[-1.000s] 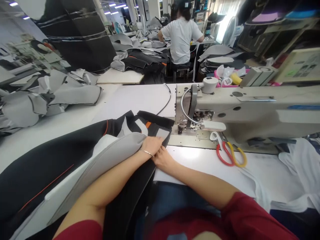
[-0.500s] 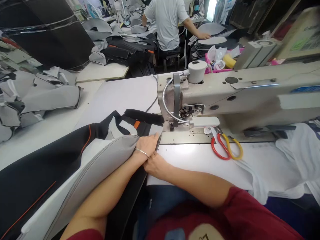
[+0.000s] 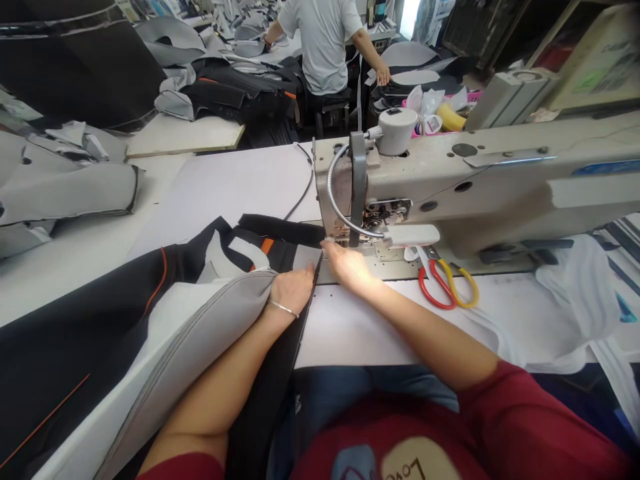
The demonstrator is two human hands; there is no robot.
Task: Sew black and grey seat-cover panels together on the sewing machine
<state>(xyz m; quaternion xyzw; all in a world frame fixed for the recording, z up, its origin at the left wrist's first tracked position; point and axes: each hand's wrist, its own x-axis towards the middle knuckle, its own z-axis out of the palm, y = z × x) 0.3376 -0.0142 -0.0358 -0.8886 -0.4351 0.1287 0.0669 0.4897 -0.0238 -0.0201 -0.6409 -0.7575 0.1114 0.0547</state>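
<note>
A black and grey sewn fabric cover (image 3: 195,320) with orange piping lies across the left of the table and under my left forearm. My left hand (image 3: 293,290) is closed on its grey edge, close to the sewing machine (image 3: 460,180). By the presser foot, my right hand (image 3: 347,267) has its fingertips pinched together at the corner of the cover. A black strip (image 3: 283,229) of the cover runs up to the needle area, which my right fingers partly hide. Scissors (image 3: 450,283) with red and yellow handles rest on the machine bed's front edge, right of my right hand.
White fabric strips (image 3: 575,300) lie on the right of the table. Grey fabric pieces (image 3: 65,187) are heaped at the left. Behind the machine, a person in a white shirt (image 3: 323,47) sits among fabric stacks. A pink basket (image 3: 473,97) of supplies stands behind the machine arm.
My right hand has moved from beside my left wrist, up and right, to the cover's corner at the presser foot. My left hand stays on the cover. The view has shifted slightly.
</note>
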